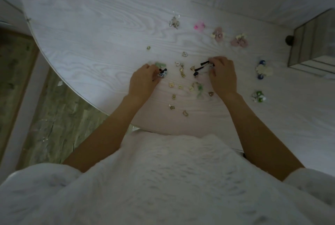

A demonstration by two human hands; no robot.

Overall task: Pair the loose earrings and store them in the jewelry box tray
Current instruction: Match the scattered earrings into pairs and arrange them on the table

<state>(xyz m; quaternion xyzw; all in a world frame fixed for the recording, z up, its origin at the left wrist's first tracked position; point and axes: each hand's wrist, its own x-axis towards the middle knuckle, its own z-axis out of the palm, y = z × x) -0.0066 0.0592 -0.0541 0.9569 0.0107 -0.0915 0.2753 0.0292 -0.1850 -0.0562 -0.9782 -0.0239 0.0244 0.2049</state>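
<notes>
White table (90, 31) carries light, fragile earrings; left hand (143, 80) pinches blue-white earring (162, 73). Right hand (223, 76) pinches black bar earring (204, 62); grip by the body, not the hook

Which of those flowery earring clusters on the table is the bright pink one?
The bright pink cluster at the far edge, between the pale wiry earrings and two dusty-pink flower clusters. Its pink is vivid; theirs is muted.
</notes>
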